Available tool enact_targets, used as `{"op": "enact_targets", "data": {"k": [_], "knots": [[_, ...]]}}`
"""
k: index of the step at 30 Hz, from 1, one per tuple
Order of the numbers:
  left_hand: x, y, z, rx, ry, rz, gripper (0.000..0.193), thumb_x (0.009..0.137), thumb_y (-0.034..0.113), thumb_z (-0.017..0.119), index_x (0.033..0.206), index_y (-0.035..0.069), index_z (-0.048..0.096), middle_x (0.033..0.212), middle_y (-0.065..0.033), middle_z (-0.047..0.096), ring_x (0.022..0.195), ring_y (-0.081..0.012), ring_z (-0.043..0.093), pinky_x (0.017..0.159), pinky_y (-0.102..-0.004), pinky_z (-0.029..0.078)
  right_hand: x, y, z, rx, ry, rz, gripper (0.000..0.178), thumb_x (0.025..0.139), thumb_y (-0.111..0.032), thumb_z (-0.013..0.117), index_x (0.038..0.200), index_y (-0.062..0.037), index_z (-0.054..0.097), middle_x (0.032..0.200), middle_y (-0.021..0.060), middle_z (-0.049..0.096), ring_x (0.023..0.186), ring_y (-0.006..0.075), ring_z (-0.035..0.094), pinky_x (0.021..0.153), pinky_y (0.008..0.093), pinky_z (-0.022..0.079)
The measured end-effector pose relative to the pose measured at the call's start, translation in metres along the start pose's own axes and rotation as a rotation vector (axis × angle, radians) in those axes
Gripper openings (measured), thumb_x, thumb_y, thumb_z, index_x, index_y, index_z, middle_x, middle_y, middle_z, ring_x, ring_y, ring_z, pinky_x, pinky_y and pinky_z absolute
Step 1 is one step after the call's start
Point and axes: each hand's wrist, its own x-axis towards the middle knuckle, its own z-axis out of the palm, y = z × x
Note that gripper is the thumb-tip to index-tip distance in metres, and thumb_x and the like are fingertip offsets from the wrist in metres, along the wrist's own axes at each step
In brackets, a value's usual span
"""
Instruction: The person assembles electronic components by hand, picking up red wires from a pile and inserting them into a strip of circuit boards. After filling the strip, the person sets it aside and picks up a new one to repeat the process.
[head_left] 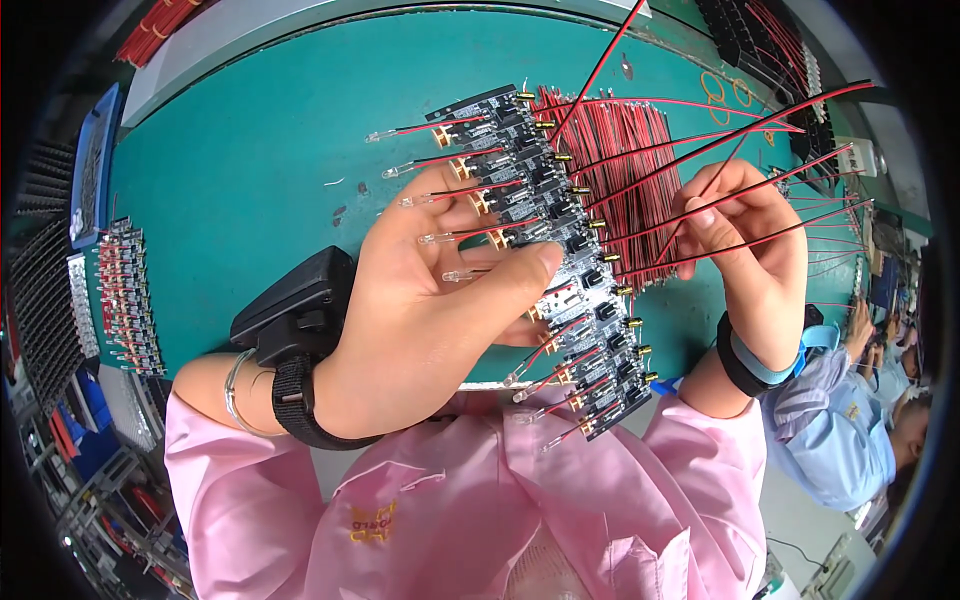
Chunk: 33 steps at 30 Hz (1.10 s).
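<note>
My left hand [430, 310] grips a long strip of joined black circuit boards [605, 285], thumb on top and fingers beneath. Along the strip's left side, small clear LEDs [430, 239] stick out on short red and black leads. Longer red and black wires [760, 120] run from the upper boards' right edge out to the right. The fingers of my right hand [745, 235] are pinched on a red and black wire [668, 245], right of the strip. Under these wires lies a dense pile of cut red and black wires [625, 170].
A green mat [250, 180] covers the bench. More assembled boards [128, 295] lie at the left, near a blue tray [95, 165]. Yellow rubber bands [715, 88] and black racks [790, 80] are at the far right. A person in light blue [835, 430] sits beyond my right arm.
</note>
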Motion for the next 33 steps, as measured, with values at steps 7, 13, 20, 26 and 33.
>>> {"op": "enact_targets", "data": {"k": [7,13,20,26,33], "knots": [[0.000,0.001,0.000,-0.017,-0.007,0.012,0.040,0.077,-0.003,0.055,0.111,0.000,0.035,0.099,-0.0095,0.053,0.081,-0.0164,0.059,0.059,-0.0301,0.055,-0.002,-0.004,-0.004,0.101,-0.008,0.015,0.008,0.079,-0.002,0.055,0.083,0.0028,0.050,0.073,0.0055,0.056,0.055,0.0079,0.050,0.049,0.0191,0.040],[0.003,0.001,-0.001,-0.017,0.023,-0.021,0.041,0.076,-0.002,0.056,0.112,0.001,0.035,0.101,-0.0089,0.052,0.084,-0.0170,0.058,0.060,-0.0309,0.056,-0.003,-0.003,0.002,-0.205,0.094,0.044,0.007,0.077,0.000,0.054,0.083,0.0031,0.050,0.072,0.0053,0.054,0.055,0.0079,0.049,0.049,0.0184,0.040],[0.005,0.001,-0.001,-0.025,0.021,-0.027,0.041,0.076,-0.002,0.057,0.112,0.001,0.036,0.102,-0.0091,0.052,0.085,-0.0174,0.058,0.060,-0.0312,0.056,-0.015,-0.014,-0.003,-0.127,0.083,-0.060,0.007,0.074,0.003,0.056,0.079,0.0044,0.052,0.075,0.0089,0.055,0.062,0.0089,0.052,0.050,0.0172,0.040],[0.005,-0.001,-0.002,-0.011,0.035,-0.030,0.040,0.076,-0.002,0.057,0.110,0.000,0.037,0.103,-0.0096,0.052,0.085,-0.0175,0.058,0.060,-0.0310,0.056,-0.019,-0.007,0.004,0.022,-0.043,-0.298,0.009,0.073,0.003,0.055,0.080,0.0063,0.050,0.077,0.0147,0.054,0.064,0.0139,0.052,0.049,0.0191,0.040],[0.001,-0.001,-0.001,-0.012,0.024,-0.034,0.039,0.076,-0.002,0.057,0.110,0.000,0.037,0.102,-0.0095,0.052,0.085,-0.0170,0.058,0.061,-0.0305,0.056,-0.023,-0.006,0.015,-0.241,-0.050,-0.386,0.012,0.069,0.005,0.059,0.078,0.0069,0.052,0.074,0.0141,0.056,0.060,0.0162,0.052,0.052,0.0226,0.040]]}}
